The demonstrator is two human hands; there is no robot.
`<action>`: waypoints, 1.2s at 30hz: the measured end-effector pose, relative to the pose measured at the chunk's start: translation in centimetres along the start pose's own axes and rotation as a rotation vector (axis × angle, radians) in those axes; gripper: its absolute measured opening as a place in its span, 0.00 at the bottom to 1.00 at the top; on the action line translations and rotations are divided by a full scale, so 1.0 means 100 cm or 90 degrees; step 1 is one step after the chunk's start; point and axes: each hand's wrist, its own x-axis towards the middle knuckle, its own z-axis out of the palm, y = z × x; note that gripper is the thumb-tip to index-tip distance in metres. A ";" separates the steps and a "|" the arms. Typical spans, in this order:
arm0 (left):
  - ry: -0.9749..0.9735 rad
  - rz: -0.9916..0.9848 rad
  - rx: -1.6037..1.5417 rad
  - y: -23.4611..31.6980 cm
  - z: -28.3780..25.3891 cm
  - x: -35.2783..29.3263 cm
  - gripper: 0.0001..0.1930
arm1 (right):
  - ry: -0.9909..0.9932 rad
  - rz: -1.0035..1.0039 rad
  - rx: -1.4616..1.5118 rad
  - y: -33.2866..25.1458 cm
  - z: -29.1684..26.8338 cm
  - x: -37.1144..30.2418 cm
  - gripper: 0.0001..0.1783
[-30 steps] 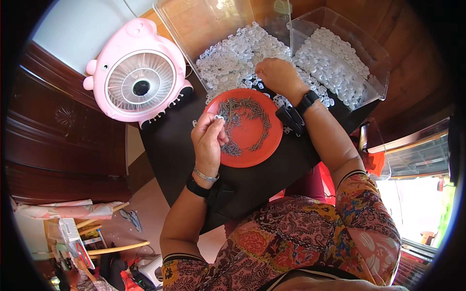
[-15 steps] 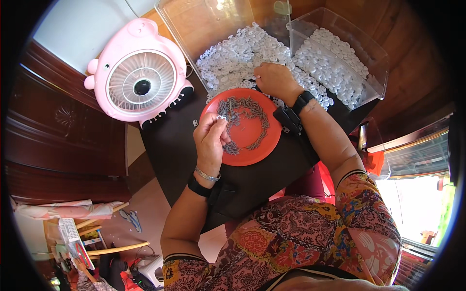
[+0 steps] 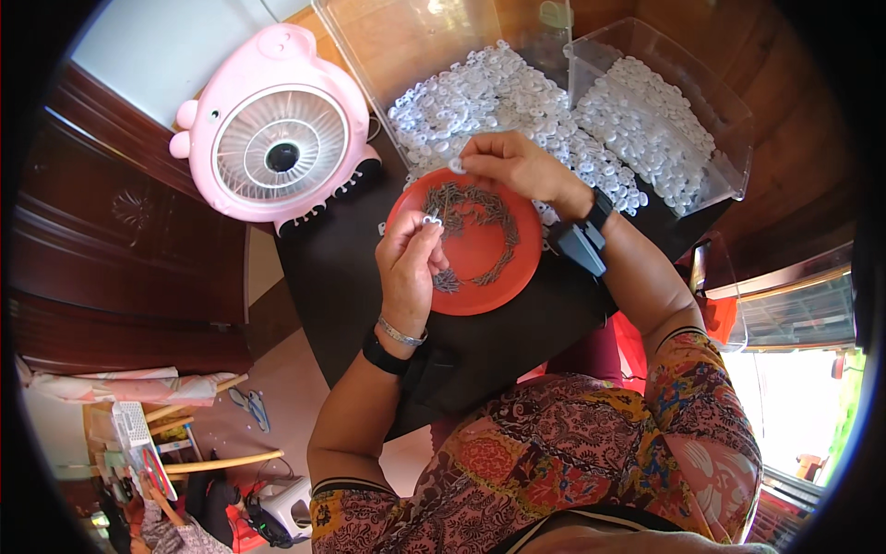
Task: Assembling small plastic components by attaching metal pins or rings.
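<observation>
My left hand (image 3: 408,268) is over the left side of a round red plate (image 3: 475,254), pinching a small white plastic piece (image 3: 431,221) that looks to have holes. My right hand (image 3: 521,168) is above the plate's far rim. Between its thumb and forefinger is another small white plastic piece (image 3: 456,166). Thin grey metal pins that look like nails (image 3: 503,235) lie in a ring on the plate, partly hidden by my left hand. Just beyond, a large heap of white plastic pieces (image 3: 489,92) spreads toward the plate.
A clear plastic bin (image 3: 734,171) with more white pieces stands at the far right. Behind the heap rises a clear plastic wall (image 3: 369,46). A pink pig-shaped fan (image 3: 198,115) stands at the far left. All rest around the dark tabletop (image 3: 323,286).
My right hand has drawn back from the heap toward the plate, a white piece now showing in its fingers. My left hand keeps its piece over the plate. The view has shifted slightly.
</observation>
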 end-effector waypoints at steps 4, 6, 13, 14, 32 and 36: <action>-0.001 0.006 0.037 0.001 -0.003 -0.001 0.08 | -0.104 0.041 0.128 -0.024 0.024 -0.015 0.09; 0.003 0.002 0.036 0.001 0.000 0.001 0.08 | -0.111 0.033 0.123 -0.026 0.026 -0.017 0.09; 0.000 0.011 0.034 0.000 -0.001 0.001 0.08 | -0.113 0.001 0.142 -0.023 0.033 -0.019 0.10; 0.000 0.011 0.035 -0.001 -0.001 0.001 0.08 | -0.102 0.007 0.150 -0.023 0.033 -0.019 0.10; 0.020 0.001 0.018 -0.003 -0.001 0.000 0.08 | -0.082 -0.012 0.118 -0.021 0.037 -0.019 0.09; 0.018 0.004 0.025 -0.004 0.000 0.001 0.08 | -0.076 -0.034 0.102 -0.017 0.038 -0.019 0.08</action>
